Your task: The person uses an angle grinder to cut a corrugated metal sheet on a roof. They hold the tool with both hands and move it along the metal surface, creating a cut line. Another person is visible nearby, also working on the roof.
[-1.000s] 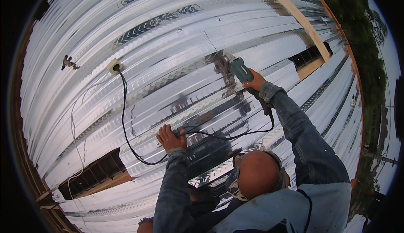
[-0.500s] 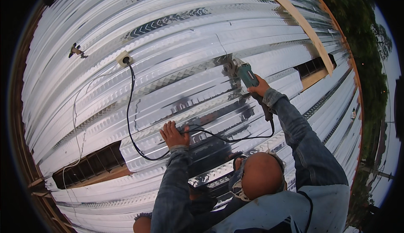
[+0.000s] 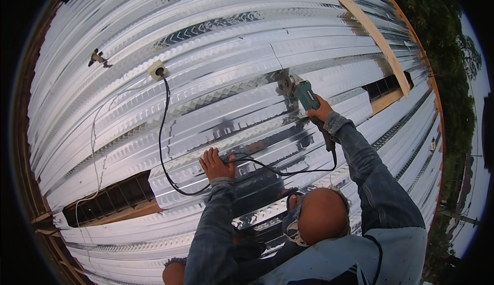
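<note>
My right hand [image 3: 321, 109] is closed around the body of a green and black angle grinder [image 3: 307, 98]. The grinder's disc and guard [image 3: 286, 83] sit at the corrugated metal sheet [image 3: 221, 110], at the lower end of a thin dark line [image 3: 277, 56]. Whether the disc is spinning cannot be made out. My left hand [image 3: 218, 164] lies flat on the sheet with its fingers spread. A black power cord [image 3: 278, 172] runs from the grinder's tail past my left hand to a pale socket box [image 3: 157, 70].
Rectangular openings [image 3: 110, 200] with dark bars show at the lower left and at the right [image 3: 387, 87]. A wooden plank [image 3: 370, 30] lies across the sheets. A small hand tool [image 3: 99, 58] rests at upper left. A white cord [image 3: 94, 141] trails down the left. My bare knee [image 3: 323, 216] is below.
The view has shifted slightly, moving the scene a little to the right. The grinder's disc sits slightly lower relative to the dark line's top. The left hand remains flat on the sheet.
</note>
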Motion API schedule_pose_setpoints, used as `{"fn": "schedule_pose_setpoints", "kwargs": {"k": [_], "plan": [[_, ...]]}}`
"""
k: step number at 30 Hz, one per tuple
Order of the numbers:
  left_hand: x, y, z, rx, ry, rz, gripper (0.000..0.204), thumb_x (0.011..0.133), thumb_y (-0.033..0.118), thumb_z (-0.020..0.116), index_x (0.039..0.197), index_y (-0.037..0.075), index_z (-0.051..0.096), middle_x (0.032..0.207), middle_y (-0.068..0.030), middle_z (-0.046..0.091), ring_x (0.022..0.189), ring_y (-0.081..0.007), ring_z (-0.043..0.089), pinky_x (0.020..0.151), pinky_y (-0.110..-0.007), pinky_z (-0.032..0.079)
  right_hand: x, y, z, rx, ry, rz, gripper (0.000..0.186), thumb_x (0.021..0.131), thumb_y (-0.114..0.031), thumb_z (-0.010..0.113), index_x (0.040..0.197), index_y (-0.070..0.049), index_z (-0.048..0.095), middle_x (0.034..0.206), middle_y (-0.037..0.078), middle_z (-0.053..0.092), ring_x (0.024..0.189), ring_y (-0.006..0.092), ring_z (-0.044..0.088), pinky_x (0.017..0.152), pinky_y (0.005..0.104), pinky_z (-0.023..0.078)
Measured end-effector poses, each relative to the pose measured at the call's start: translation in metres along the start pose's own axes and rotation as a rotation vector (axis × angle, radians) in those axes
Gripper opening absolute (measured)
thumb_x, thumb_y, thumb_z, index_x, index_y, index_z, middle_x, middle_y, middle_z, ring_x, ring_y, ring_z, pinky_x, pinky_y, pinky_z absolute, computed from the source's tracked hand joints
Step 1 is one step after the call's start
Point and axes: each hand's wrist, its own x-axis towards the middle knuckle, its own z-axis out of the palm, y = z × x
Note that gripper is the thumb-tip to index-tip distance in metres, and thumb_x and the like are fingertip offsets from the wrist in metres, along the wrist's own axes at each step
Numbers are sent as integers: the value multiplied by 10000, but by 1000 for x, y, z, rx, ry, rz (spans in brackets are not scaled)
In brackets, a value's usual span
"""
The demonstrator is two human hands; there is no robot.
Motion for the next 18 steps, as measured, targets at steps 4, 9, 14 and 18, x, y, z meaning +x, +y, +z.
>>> {"fn": "schedule_pose_setpoints", "kwargs": {"k": [4, 9, 14, 18], "plan": [[0, 0, 0, 5, -11, -2, 614, 823, 482, 578, 1190, -2, 484, 1248, -179, 488, 1260, -350, 359, 1105, -534, 151, 2, 3, 0, -10, 1, -2, 870, 591, -272, 799, 1336, -45, 411, 1129, 142, 592, 984, 229, 581, 865, 336, 467], [0, 1, 0, 7, -22, -10, 619, 821, 483, 574, 1192, -3, 481, 1250, -176, 486, 1259, -345, 359, 1107, -532, 147, 3, 3, 0, -29, 9, -15, 872, 590, -277, 803, 1335, -45, 412, 1114, 134, 598, 972, 225, 585, 858, 335, 471], [1, 1, -2, 11, -39, -25, 611, 822, 473, 574, 1191, -5, 477, 1248, -176, 489, 1264, -339, 356, 1109, -531, 147, -10, -6, 0, 76, 8, -17, 833, 626, -235, 797, 1333, -32, 408, 1083, 115, 605, 939, 202, 594, 834, 328, 487], [0, 1, 0, 17, 13, 2, 597, 829, 465, 564, 1185, -8, 484, 1244, -182, 493, 1253, -346, 375, 1104, -528, 158, -43, 3, -31, 376, 122, -55, 793, 670, -166, 776, 1341, -2, 387, 1076, 110, 597, 939, 192, 590, 822, 315, 500]]}}
